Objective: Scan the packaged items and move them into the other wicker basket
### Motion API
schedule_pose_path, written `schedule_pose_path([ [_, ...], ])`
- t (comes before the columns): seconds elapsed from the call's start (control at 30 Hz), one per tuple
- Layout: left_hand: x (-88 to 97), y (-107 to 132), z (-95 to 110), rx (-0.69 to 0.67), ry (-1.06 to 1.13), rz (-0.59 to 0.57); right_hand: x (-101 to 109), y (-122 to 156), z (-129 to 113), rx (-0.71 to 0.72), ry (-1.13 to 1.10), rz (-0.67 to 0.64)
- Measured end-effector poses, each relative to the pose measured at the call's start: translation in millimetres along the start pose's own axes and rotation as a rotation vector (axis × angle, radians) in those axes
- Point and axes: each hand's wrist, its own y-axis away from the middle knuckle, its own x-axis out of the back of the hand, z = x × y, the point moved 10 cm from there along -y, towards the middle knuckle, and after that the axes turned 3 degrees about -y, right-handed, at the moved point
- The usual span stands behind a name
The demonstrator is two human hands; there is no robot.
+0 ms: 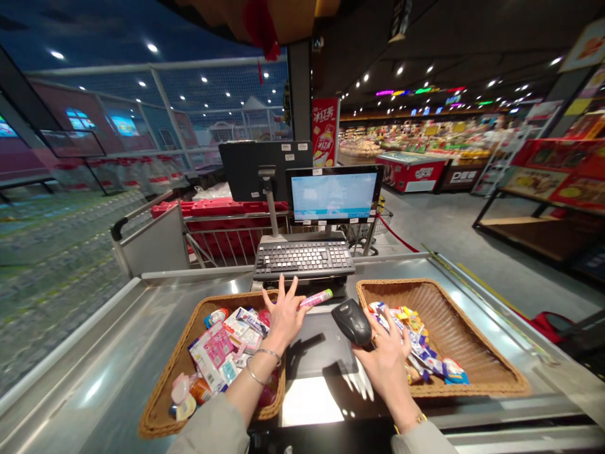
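My left hand point(283, 315) is over the near edge of the left wicker basket point(163, 397), with its fingers spread. A pink tube point(316, 298) sits at its thumb, apparently pinched there. Beneath that hand, the basket holds several small packaged goods point(222, 347) in pink, white and blue wrappers. My right hand point(385, 359) grips a black handheld barcode scanner point(351, 321) above the inner corner of the right wicker basket point(454, 302). Several foil snack packets point(416, 340) lie in that basket, partly hidden by my right hand.
A black pad point(321, 347) lies between the baskets on the steel checkout counter point(94, 372). Behind them stand a keyboard point(303, 258) and a monitor point(333, 195). Red baskets point(212, 208) sit behind a metal rail, and shop displays lie beyond.
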Motion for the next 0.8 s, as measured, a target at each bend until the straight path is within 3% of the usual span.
schedule_pose_path([
  [0.47,-17.0,-15,38,-0.127,0.014,-0.044,31,10,32,-0.095,0.057,0.109],
  [0.8,-29.0,-27,74,-0.225,0.041,-0.074,54,19,63,-0.244,0.094,0.173],
])
